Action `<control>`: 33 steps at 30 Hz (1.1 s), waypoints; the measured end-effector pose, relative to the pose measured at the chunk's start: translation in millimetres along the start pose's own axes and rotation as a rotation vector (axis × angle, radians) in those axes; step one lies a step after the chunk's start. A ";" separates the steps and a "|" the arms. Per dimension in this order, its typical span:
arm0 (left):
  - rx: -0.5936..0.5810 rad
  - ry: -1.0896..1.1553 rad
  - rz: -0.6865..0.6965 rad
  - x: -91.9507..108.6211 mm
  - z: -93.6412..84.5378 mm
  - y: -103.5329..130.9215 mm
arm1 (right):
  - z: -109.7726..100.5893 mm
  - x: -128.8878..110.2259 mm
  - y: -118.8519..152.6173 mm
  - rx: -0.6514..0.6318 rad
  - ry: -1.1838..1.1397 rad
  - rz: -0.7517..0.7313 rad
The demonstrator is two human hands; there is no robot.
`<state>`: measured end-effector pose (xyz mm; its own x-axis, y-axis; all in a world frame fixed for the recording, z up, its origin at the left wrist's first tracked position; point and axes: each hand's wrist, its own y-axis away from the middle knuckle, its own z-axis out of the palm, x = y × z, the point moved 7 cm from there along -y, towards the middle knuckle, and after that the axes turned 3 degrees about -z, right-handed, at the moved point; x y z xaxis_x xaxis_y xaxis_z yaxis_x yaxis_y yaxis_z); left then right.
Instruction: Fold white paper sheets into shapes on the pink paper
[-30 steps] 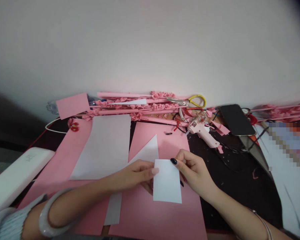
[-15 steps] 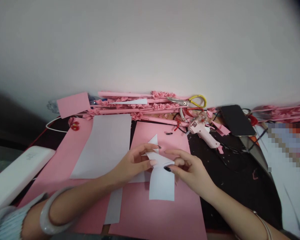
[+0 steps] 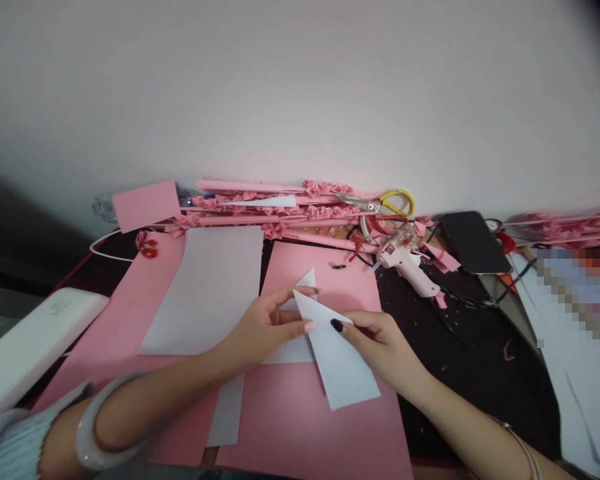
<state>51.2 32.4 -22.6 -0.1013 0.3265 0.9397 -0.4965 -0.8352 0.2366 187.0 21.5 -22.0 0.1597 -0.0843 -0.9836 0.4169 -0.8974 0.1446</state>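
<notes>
Closest to the camera there's a chunky pale bangle (image 3: 87,440) on the left wrist and a thin bracelet (image 3: 526,453) on the right. A narrow paper strip (image 3: 226,415) lies at the near edge of the desk (image 3: 480,380), next to a pink sheet (image 3: 280,420).

Just above that pink sheet is the main bit: a small white paper (image 3: 343,363) with a slanted top edge running to a point on the left. Both hands have it. The left hand (image 3: 275,325) has a narrow grip on its left edge, thumb in front, and the right hand (image 3: 383,340) pinches it near the upper right, black-nailed thumb on the front. Can't really tell how the fingers behind it sit.

Behind the left fingers there's a pointy white offcut (image 3: 293,352) on the pink, and left of that a big white sheet (image 3: 213,290). Further back: pink glue gun (image 3: 407,268), dark phone (image 3: 475,241), then yellow-handled scissors (image 3: 397,202) by a pile of pink paper sticks (image 3: 250,188), and finally the plain wall (image 3: 300,87).
</notes>
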 end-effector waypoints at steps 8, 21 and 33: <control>-0.008 -0.171 0.015 -0.9 3.9 0.7 | -4.6 -12.7 3.2 0.127 0.126 -0.115; -0.041 -0.092 -0.037 -1.0 4.0 1.5 | -8.2 -9.6 1.5 0.141 -0.043 -0.075; -0.018 -0.108 0.077 4.6 -5.6 6.0 | -6.1 9.9 0.7 0.052 -0.337 -0.026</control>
<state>42.9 31.3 -18.2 -0.0469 0.2115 0.9763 -0.5061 -0.8477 0.1593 194.3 22.7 -31.0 -0.1586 -0.1921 -0.9685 0.3697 -0.9211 0.1221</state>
